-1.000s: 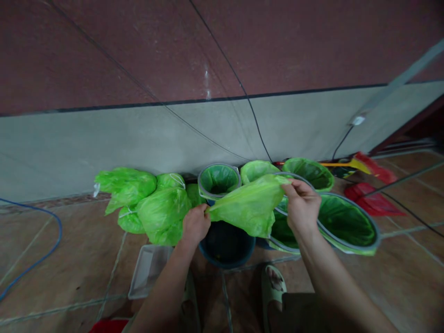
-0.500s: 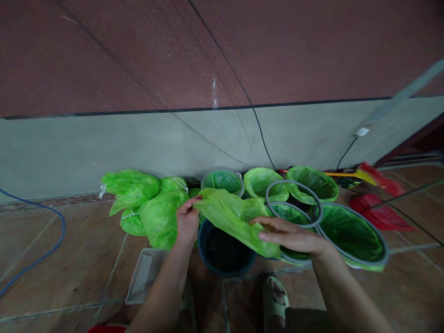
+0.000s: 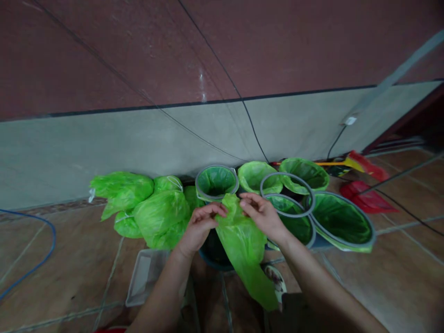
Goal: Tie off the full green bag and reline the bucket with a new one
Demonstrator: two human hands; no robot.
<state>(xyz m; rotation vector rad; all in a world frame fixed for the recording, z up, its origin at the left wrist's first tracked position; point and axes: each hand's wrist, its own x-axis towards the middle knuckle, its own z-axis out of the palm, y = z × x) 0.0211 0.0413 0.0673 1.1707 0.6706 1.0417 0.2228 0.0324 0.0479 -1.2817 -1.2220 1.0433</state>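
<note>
A thin green plastic bag (image 3: 244,245) hangs between my hands, its top bunched and its lower end trailing towards my feet. My left hand (image 3: 201,225) pinches the left side of its top edge. My right hand (image 3: 265,216) has its fingers closed on the right side of the same edge. Below and behind the bag stands a dark blue bucket (image 3: 208,252), partly covered by it. Just beyond my hands is a bin (image 3: 199,194) lined with green plastic. A loose grey ring (image 3: 310,210) rests over the lined bins to the right.
Several filled green bags (image 3: 163,212) lie at the left by the wall. A pale tray (image 3: 137,277) sits on the tiles. To the right are more lined bins (image 3: 373,243), a red dustpan (image 3: 367,199) and a broom (image 3: 371,169). A blue hose (image 3: 52,245) curves at far left.
The bag has gone from stretched sideways to hanging down. My right hand has moved up and inward to its top edge, and my left hand has moved slightly right, bringing the hands closer together.
</note>
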